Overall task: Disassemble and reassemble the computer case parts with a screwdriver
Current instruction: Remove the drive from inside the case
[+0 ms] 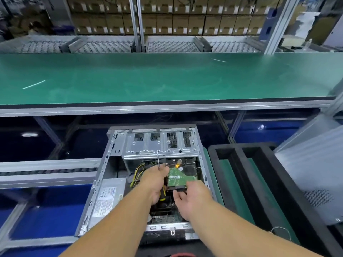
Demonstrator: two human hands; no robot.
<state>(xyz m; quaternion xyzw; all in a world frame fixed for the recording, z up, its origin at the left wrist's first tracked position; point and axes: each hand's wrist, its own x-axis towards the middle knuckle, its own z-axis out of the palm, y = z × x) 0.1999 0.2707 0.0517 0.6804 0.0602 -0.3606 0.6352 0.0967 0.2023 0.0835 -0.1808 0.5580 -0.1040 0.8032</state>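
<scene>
— Green matting covers the long bench (167,78) across the far side, and behind it I see stacked cardboard boxes (167,15) on racks. What sits nearest me?

— Your computer case (115,182) lies open on its side below the bench's front edge, its metal rim framing everything. Blue bins (46,204) and grey rails lie off to its left; a black foam tray (259,182) sits just beside its right wall.

— I have my left hand (155,182) down inside the case, fingers wrapped round the screwdriver (158,160). Its yellow-and-black handle shows under my palm and the thin shaft points away from me, up towards the silver drive cage (159,145).

— And your right hand (191,197)?

— It reaches the near edge of the hard drive (181,178), whose green circuit board faces up. I can't tell whether those fingers clasp the drive or only touch it.

— Room to move?

— Tight. The drive lies between the cage and my two hands, with yellow cables (138,171) close on the left and the case's right wall near. Above the case, nothing stands between it and the bench edge.
</scene>
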